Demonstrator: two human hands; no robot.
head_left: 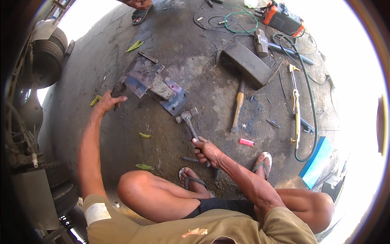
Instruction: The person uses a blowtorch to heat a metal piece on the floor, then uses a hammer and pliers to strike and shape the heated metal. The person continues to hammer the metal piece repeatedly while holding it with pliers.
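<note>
My left hand (109,101) grips the near left end of a bent, dirty steel bracket (148,77), its thumb stretched along the metal and its other fingers mostly hidden. The bracket rests on the dark ground and joins a flat plate with holes (177,100) at its right. In my right hand (208,152) is a hammer (191,126), the fingers closed around its handle. Its steel head is raised a little in front of me, just beyond the near corner of the plate and apart from the bracket.
A rectangular metal box (247,63), wooden-handled tool (238,107), sledgehammer (262,44), hosed cutting torch (296,105) and orange-black machine (282,19) lie ahead and right. A pink lighter (246,142) and blue metal piece (315,162) are nearer. Truck tyres (46,61) stand left; another person's foot (140,15) is far ahead.
</note>
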